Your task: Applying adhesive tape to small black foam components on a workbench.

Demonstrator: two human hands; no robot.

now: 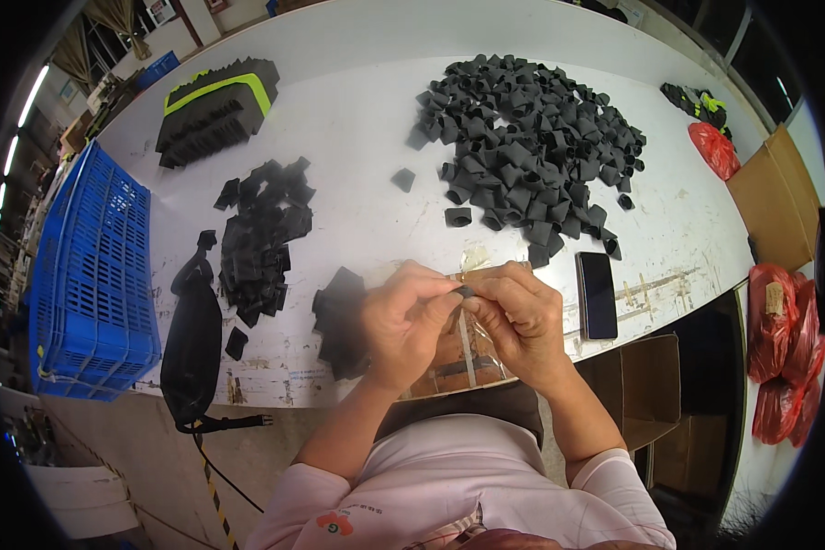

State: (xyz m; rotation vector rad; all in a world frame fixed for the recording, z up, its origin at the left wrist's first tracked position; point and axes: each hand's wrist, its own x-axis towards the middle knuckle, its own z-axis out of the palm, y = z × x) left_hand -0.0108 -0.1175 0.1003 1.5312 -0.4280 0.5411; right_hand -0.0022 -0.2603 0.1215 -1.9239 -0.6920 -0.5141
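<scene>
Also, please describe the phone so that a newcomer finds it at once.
On the white table, find the large heap of dark pieces. Below its right side, beside the right hand, lies the phone: a flat, glossy rectangle, far bigger than any single piece.

Setting: workshop or small factory floor. Evidence: scuffed white desk (357, 137) bearing a large heap of dark pieces (536, 137); blue plastic crate (96, 275); cardboard box (779, 197); red plastic bags (772, 316). Strip lights (34, 95) line the far left, over what may be further workstations; dim there.
</scene>
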